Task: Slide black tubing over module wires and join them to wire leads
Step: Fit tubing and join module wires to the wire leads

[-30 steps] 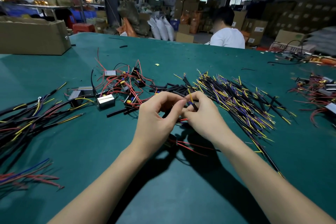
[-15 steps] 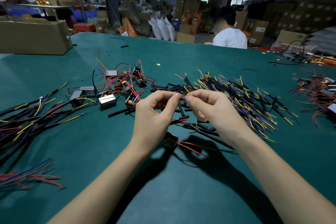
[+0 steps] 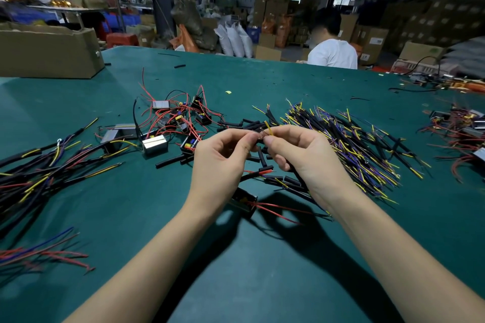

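My left hand (image 3: 223, 160) and my right hand (image 3: 307, 157) meet fingertip to fingertip above the green table (image 3: 262, 270). Between them they pinch a thin bare wire end; a yellow wire lead (image 3: 268, 127) sticks up from my right fingers. A small black module (image 3: 242, 202) with red wires (image 3: 278, 211) hangs below my hands, close to the table. Short black tubing pieces (image 3: 262, 157) lie scattered under and behind my hands. A red wire with a black tube on it (image 3: 265, 171) shows between my wrists.
A heap of black, yellow and purple wire leads (image 3: 354, 144) lies to the right. Modules with red wires (image 3: 178, 123) are piled at centre left. Finished cable bundles (image 3: 39, 173) lie far left. A cardboard box (image 3: 47, 52) stands back left. A person (image 3: 332, 47) sits beyond the table.
Both hands have risen from the table and drawn slightly apart. The module now hangs in view beneath them, and the yellow lead has come up between the fingertips.
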The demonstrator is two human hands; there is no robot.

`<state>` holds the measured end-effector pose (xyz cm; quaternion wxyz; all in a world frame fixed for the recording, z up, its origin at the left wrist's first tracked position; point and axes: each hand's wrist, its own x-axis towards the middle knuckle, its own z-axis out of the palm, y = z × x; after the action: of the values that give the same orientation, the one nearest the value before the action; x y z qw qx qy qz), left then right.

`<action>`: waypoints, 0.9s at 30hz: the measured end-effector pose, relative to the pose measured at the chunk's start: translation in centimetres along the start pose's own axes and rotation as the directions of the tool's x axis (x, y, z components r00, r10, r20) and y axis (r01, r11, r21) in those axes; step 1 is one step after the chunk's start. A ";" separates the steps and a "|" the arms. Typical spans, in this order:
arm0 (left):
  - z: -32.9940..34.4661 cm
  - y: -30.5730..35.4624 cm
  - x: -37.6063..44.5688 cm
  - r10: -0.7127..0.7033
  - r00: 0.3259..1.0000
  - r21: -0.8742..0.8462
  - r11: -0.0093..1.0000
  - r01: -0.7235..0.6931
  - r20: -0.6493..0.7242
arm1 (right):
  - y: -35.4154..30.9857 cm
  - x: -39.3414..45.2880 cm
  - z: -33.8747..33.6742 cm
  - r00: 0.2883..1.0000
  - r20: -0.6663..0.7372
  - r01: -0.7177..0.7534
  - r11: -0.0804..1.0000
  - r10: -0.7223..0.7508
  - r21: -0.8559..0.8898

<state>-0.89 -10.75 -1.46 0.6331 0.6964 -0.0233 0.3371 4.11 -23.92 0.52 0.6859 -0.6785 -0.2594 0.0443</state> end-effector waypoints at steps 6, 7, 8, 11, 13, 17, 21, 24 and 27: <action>0.1 0.2 0.0 -0.006 1.000 0.008 1.000 0.006 0.005 | -0.2 -0.1 -0.1 0.999 -0.007 0.040 0.999 -0.040 -0.033; 0.1 0.2 0.0 -0.009 1.000 0.005 1.000 0.009 0.000 | -0.3 -0.1 0.0 0.999 -0.011 0.053 0.998 -0.054 -0.036; 0.1 0.2 0.0 -0.012 1.000 0.002 1.000 0.012 -0.005 | -0.3 -0.2 0.1 0.998 -0.012 0.069 0.997 -0.069 -0.038; 0.1 0.2 0.0 -0.033 0.999 -0.010 0.999 0.032 -0.018 | -0.4 -0.3 0.4 0.993 -0.009 0.114 0.992 -0.115 -0.058; 0.0 0.1 0.0 -0.057 0.998 -0.023 0.998 0.057 -0.021 | -0.4 -0.3 0.5 0.990 -0.004 0.142 0.987 -0.143 -0.075; -0.2 0.2 0.4 -0.147 0.989 -0.111 0.983 0.149 0.022 | -0.1 -0.5 0.5 0.973 -0.001 0.226 0.954 -0.230 -0.197; -0.7 0.4 0.8 -0.146 0.985 -0.077 0.985 0.153 0.091 | 0.1 -0.6 0.5 0.956 -0.022 0.272 0.913 -0.292 -0.302; -0.7 0.6 0.7 -0.103 0.985 0.010 0.995 0.102 0.142 | 0.1 -0.5 0.5 0.952 -0.041 0.276 0.908 -0.303 -0.316; -0.7 0.7 0.4 -0.111 0.971 0.085 0.992 0.095 0.211 | 0.0 -0.6 0.3 0.948 -0.044 0.283 0.897 -0.316 -0.339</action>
<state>-1.17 -10.14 -0.63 0.6174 0.7520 -0.0429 0.2269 3.48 -23.88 0.38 0.5738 -0.7363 -0.3306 -0.1388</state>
